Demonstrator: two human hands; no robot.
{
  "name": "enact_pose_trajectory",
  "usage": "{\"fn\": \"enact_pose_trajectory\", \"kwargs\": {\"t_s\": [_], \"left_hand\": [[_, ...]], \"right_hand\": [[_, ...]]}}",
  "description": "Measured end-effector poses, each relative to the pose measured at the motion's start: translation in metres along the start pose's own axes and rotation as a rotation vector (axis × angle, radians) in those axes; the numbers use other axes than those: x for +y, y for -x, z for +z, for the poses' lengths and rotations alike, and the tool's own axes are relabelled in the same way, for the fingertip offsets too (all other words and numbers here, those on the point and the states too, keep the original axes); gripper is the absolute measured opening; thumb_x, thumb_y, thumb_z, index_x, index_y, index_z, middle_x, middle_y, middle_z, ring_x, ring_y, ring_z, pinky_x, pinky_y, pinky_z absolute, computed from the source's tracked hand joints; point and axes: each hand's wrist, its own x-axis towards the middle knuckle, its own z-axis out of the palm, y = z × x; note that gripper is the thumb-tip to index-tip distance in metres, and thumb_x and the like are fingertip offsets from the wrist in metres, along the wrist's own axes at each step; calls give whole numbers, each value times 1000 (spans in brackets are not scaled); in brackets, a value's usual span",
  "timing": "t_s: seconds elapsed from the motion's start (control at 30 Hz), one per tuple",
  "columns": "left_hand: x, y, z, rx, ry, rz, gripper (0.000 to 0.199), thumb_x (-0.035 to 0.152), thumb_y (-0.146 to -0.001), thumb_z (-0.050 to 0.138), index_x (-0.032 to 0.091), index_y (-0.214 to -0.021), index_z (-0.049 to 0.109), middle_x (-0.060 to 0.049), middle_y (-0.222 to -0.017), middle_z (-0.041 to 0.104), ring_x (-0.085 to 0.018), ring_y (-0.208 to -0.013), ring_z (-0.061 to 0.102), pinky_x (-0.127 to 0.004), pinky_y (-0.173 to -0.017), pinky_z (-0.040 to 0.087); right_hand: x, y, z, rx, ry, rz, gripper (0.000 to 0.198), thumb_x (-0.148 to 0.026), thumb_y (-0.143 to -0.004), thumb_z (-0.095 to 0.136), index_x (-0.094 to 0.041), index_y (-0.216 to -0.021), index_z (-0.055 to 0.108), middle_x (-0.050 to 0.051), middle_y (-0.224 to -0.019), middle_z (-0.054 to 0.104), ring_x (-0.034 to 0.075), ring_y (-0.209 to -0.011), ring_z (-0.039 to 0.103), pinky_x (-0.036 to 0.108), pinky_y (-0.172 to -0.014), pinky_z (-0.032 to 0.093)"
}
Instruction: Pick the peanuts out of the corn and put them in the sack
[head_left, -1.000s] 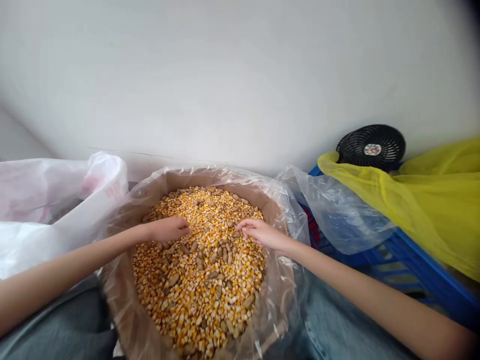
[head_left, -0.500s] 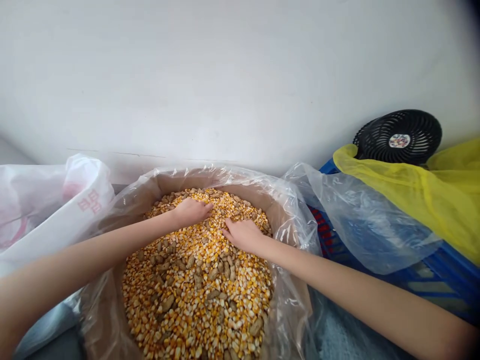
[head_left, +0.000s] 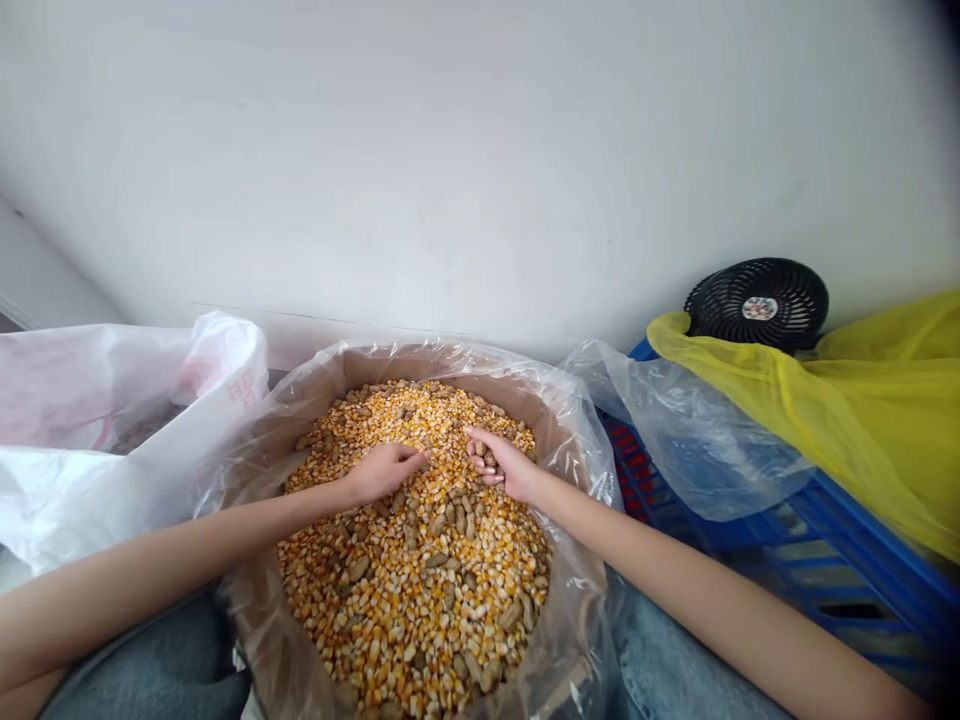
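Note:
Corn kernels (head_left: 420,610) in yellow and white, mixed with unshelled peanuts (head_left: 358,568), fill a cardboard container (head_left: 551,420) lined with a clear plastic bag (head_left: 589,440). Over the right part of the heap, my right hand (head_left: 514,470) is turned sideways, its fingers curled around several peanuts (head_left: 484,455). My left hand (head_left: 384,470) hovers at or just on the corn, left of the middle, back upward and fingers bent in. Its thumb points right. What lies under those fingers is mostly hidden.
On the left stands an open white sack (head_left: 180,425) with red print. To the right are a blue plastic crate (head_left: 810,530), clear plastic sheeting (head_left: 697,430), yellow mesh (head_left: 885,400) and a black fan (head_left: 757,305). A white wall (head_left: 450,170) rises behind. My denim-covered legs (head_left: 667,640) flank the container.
My right hand has rolled from palm-down to sideways, and peanuts now show in its fingers. My left hand has drawn back nearer to me. The view has shifted slightly.

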Motion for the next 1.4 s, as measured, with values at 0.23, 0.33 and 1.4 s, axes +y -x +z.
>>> {"fn": "enact_pose_trajectory", "kwargs": {"t_s": [0.23,0.33,1.4], "left_hand": [[-14,-9,-7,-68,752,-328,34,49,-66,45,17,-61,39,7,-47,34,-4,-36,29,-17,-34,20],[-26,-13,-9,-68,847,-346,25,40,-66,50,17,-71,46,8,-50,32,-3,-35,25,-16,-33,15],[2,7,-28,-310,-781,239,42,60,-63,45,21,-67,58,-3,-55,56,-15,-50,49,-22,-47,28]], "right_hand": [[-11,14,-12,-142,-346,139,32,-44,-70,49,-14,-59,41,-1,-57,47,3,-40,37,10,-29,9],[-11,14,-12,-154,-321,151,30,-38,-70,50,-14,-55,39,-3,-54,45,2,-35,31,11,-29,6],[7,30,-17,214,1607,-356,17,-30,-74,45,-21,-80,58,2,-71,61,14,-64,54,22,-56,33]]}}
